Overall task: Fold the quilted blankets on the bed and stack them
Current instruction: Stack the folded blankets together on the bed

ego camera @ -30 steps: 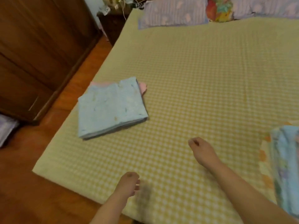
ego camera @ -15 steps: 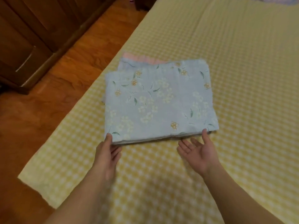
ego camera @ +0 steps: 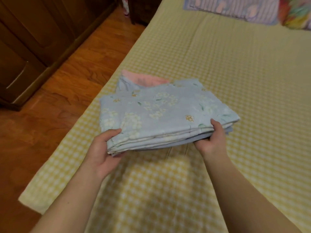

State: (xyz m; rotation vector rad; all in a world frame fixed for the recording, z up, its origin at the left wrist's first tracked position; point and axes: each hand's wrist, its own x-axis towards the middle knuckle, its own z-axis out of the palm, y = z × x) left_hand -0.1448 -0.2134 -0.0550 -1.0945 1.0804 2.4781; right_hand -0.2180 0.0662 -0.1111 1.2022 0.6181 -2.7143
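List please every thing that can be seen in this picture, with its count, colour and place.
folded blanket: one, light blue with white flowers, near left edge of bed, front edge lifted
pink layer: one, pink, showing at blanket's far edge
bed sheet: one, yellow and white check, covers bed
pillows: two partly in view, one lilac, one multicoloured, at head of bed
floor: orange-brown wood, left of bed
cabinet: dark brown wood, far left
left hand: grips blanket's near left corner
right hand: grips blanket's near right corner

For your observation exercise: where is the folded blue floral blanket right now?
In the head view, the folded blue floral blanket sits centre-frame near the bed's left edge, gripped by the left hand and right hand.
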